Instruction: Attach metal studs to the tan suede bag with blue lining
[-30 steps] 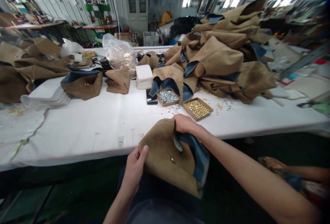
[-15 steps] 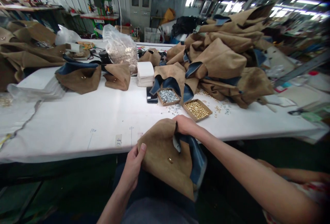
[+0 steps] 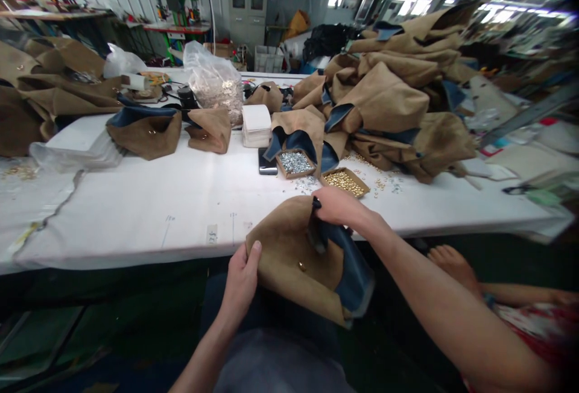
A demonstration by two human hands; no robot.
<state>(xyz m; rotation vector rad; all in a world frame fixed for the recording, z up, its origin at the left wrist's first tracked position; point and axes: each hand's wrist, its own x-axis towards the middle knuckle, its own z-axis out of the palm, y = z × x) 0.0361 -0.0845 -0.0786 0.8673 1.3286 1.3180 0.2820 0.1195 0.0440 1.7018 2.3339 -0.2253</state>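
Note:
Between my hands, over my lap at the table's front edge, is a tan suede bag piece (image 3: 289, 242) with a blue inner side and a small gold clasp (image 3: 301, 266) on its face. My left hand (image 3: 243, 278) pinches its left edge, thumb on top. The top right edge is gripped by my right hand (image 3: 335, 205), whose fingertips are partly hidden behind the folded material. Just beyond the right hand sits a small box of gold studs (image 3: 346, 183). Left of that stands a box of silver studs (image 3: 295, 163).
A large heap of tan and blue bag pieces (image 3: 389, 97) covers the table's right back. A stack of white cards (image 3: 256, 125), a phone (image 3: 267, 162) and a clear plastic bag of metal parts (image 3: 212, 82) stand mid-table. At right, another person's arm (image 3: 456, 269) is close by.
The bag piece and both hands have shifted slightly up and right in view, and the piece's lower edge has lifted. The grip of both hands stays the same.

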